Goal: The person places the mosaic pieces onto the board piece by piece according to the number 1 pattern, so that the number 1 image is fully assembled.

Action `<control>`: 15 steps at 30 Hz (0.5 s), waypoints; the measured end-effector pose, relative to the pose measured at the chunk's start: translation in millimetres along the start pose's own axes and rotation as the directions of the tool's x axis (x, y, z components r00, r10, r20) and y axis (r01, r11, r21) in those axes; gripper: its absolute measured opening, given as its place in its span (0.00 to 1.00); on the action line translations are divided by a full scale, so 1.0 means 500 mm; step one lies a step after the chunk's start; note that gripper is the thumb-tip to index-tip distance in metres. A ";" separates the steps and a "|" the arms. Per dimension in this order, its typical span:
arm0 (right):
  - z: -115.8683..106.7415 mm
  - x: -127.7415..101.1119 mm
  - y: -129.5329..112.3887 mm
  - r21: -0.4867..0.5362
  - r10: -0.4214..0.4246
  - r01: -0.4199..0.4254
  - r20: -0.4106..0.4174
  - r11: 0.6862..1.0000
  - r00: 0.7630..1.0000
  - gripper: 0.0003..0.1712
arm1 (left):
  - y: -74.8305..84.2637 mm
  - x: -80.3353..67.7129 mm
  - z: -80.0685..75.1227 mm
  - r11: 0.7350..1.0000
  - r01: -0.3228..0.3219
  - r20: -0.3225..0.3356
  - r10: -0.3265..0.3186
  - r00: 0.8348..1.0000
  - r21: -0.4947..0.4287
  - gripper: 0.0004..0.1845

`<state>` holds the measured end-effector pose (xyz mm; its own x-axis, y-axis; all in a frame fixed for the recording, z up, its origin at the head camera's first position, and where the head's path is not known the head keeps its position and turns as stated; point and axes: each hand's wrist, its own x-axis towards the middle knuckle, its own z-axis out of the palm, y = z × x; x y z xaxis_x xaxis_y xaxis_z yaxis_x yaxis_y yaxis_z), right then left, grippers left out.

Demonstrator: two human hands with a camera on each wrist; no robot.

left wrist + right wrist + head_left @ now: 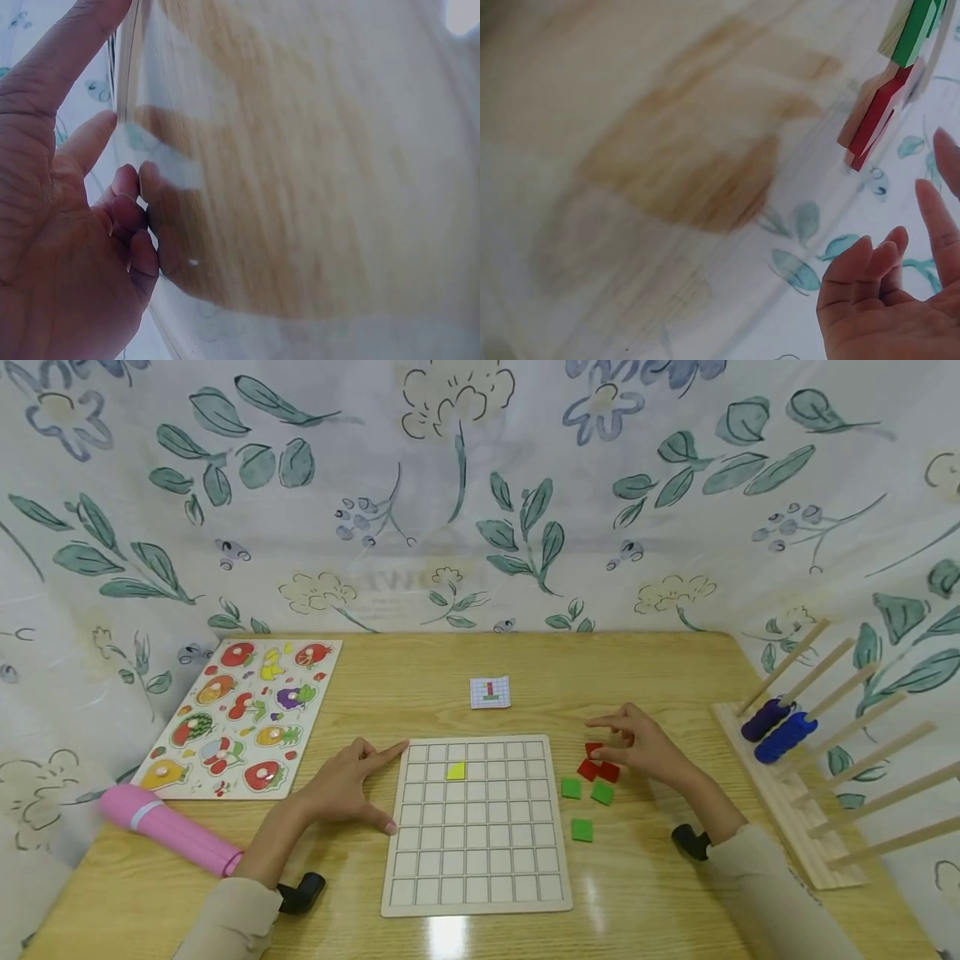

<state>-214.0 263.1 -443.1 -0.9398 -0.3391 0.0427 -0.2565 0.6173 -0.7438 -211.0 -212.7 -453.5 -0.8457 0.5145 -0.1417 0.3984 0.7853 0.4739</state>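
A white square-grid board [477, 889] lies flat on the table, with one yellow tile [456, 770] in its second row. Along the board's left edge, my left hand [337, 789] touches the frame with index finger and thumb spread apart; in the left wrist view its other fingers curl loosely. My right hand [648, 747] hovers over the red tiles [609, 772] right of the board, thumb and index finger apart. Nothing shows between them. In the right wrist view, red tiles [874, 116] and a green tile [913, 34] are apart from the fingers.
Green tiles [582, 830] lie beside the board's right edge. A small pattern card [490, 692] sits behind the board. At left are a fruit puzzle [247, 718] and a pink cylindrical thing [176, 831]; at right stands a wooden peg rack [780, 810] with blue beads.
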 end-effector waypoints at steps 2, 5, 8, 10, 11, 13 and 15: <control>-0.001 0.001 0.003 0.005 0.007 -0.007 0.006 1.000 1.000 0.26 | 0.000 0.000 0.000 1.000 -0.001 -0.001 0.001 1.000 -0.001 0.64; 0.000 0.003 0.006 -0.012 0.006 -0.006 0.016 1.000 1.000 0.25 | -0.001 0.000 0.000 1.000 0.000 0.000 0.000 1.000 -0.002 0.64; 0.003 0.003 0.008 -0.035 0.017 -0.016 0.026 0.999 1.000 0.24 | -0.002 0.001 0.002 1.000 0.001 0.000 -0.001 1.000 -0.002 0.64; 0.006 0.002 0.009 -0.055 0.030 -0.029 0.033 0.998 0.999 0.23 | -0.003 0.001 0.003 1.000 0.001 0.000 -0.001 1.000 -0.002 0.64; 0.008 0.002 0.009 -0.065 0.036 -0.033 0.036 0.997 0.999 0.22 | -0.003 0.001 0.003 1.000 0.001 0.000 -0.001 1.000 -0.002 0.64; 0.010 0.001 0.009 -0.084 0.044 -0.041 0.043 0.996 0.998 0.22 | -0.002 0.001 0.002 1.000 0.003 0.000 -0.003 1.000 0.000 0.64; 0.012 0.001 0.009 -0.111 0.040 -0.035 0.045 0.993 0.998 0.21 | -0.001 0.000 0.000 1.000 0.006 0.000 -0.006 1.000 -0.002 0.64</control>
<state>-214.2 261.8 -450.4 -0.9382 -0.3456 -0.0173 -0.2469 0.7036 -0.6663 -211.0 -213.0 -453.8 -0.8482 0.5097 -0.1441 0.3927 0.7877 0.4748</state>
